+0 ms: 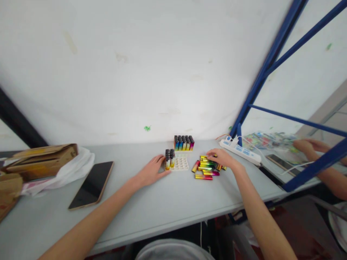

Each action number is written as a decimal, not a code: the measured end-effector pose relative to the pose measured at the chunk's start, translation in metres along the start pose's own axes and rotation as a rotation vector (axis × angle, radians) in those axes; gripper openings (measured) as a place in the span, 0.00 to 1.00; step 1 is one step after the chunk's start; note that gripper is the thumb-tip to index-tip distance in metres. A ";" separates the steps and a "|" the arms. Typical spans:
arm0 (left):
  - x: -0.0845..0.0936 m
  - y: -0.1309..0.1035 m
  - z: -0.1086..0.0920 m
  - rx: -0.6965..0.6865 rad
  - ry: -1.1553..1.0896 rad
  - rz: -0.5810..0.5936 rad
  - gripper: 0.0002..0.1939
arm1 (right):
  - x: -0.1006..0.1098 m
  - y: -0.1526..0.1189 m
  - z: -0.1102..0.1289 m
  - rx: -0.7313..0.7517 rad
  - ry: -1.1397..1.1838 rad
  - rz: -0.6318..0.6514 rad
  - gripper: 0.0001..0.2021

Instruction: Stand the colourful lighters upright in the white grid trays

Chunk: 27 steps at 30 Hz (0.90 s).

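A white tray with round holes (181, 163) lies on the table, several upright lighters (170, 159) filling its left side. My left hand (154, 170) rests at the tray's left edge, thumb and fingers apart, holding nothing. To the right, a loose pile of shiny coloured lighters (207, 168) lies flat. Over the pile's upper right is my right hand (221, 157), fingers bent down onto the lighters; whether one is gripped cannot be made out. Behind the tray stands a full block of upright lighters (184, 143) near the wall.
A dark phone (92, 185) lies left, beside a white plastic bag (58, 178) and cardboard boxes (43, 160). A white power strip (240, 151) with cables sits by the blue metal frame (251, 90). Beyond the frame, another person's hands (311, 146) show at the right.
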<state>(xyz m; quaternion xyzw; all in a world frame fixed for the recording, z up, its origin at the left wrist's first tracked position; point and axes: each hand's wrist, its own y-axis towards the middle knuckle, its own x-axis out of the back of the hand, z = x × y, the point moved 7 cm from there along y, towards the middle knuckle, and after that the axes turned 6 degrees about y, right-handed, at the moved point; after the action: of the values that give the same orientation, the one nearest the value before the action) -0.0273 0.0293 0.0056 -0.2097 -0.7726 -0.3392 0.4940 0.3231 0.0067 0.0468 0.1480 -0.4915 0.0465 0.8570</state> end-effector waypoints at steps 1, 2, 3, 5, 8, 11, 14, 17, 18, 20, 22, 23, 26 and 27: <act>0.000 0.000 0.000 -0.003 -0.003 -0.003 0.36 | -0.001 -0.004 -0.001 0.011 0.004 0.021 0.11; -0.001 0.001 0.001 -0.005 -0.004 -0.005 0.36 | -0.002 -0.006 0.000 0.026 0.003 0.034 0.12; -0.001 0.001 0.001 -0.005 -0.004 -0.005 0.36 | -0.003 -0.008 0.001 0.040 -0.002 0.039 0.12; -0.001 0.001 0.001 -0.001 0.000 0.000 0.36 | -0.006 -0.009 0.004 0.060 -0.021 0.038 0.13; 0.001 0.000 0.000 0.003 0.000 0.004 0.36 | -0.006 -0.011 0.006 0.061 -0.023 0.001 0.13; 0.003 0.000 -0.002 0.001 -0.008 -0.003 0.35 | 0.001 -0.014 0.012 0.021 0.073 -0.100 0.15; 0.004 -0.001 -0.002 -0.008 -0.013 -0.007 0.35 | 0.010 -0.011 0.028 -0.018 0.189 -0.220 0.18; 0.003 -0.001 -0.001 -0.001 -0.009 0.001 0.36 | 0.018 0.003 0.058 0.026 0.245 -0.342 0.21; 0.003 -0.001 -0.001 0.000 -0.010 0.002 0.36 | 0.020 0.010 0.067 0.040 0.273 -0.375 0.21; 0.003 -0.001 0.000 -0.003 -0.018 -0.005 0.37 | 0.021 0.026 0.081 0.042 0.363 -0.446 0.23; 0.003 -0.002 0.000 -0.008 -0.028 -0.016 0.37 | 0.017 0.042 0.091 0.048 0.512 -0.507 0.25; 0.003 -0.002 0.001 -0.008 -0.030 -0.018 0.37 | 0.012 0.048 0.094 0.052 0.600 -0.533 0.27; 0.002 -0.002 0.001 -0.008 -0.023 -0.010 0.37 | -0.012 0.058 0.097 0.026 0.810 -0.582 0.30; 0.002 -0.002 0.001 -0.010 -0.020 -0.010 0.37 | -0.022 0.058 0.099 0.016 0.843 -0.569 0.30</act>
<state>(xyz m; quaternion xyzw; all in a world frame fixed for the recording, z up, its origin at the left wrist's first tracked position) -0.0300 0.0290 0.0060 -0.2120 -0.7768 -0.3434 0.4834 0.2166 0.0342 0.0867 0.2511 -0.0430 -0.1293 0.9583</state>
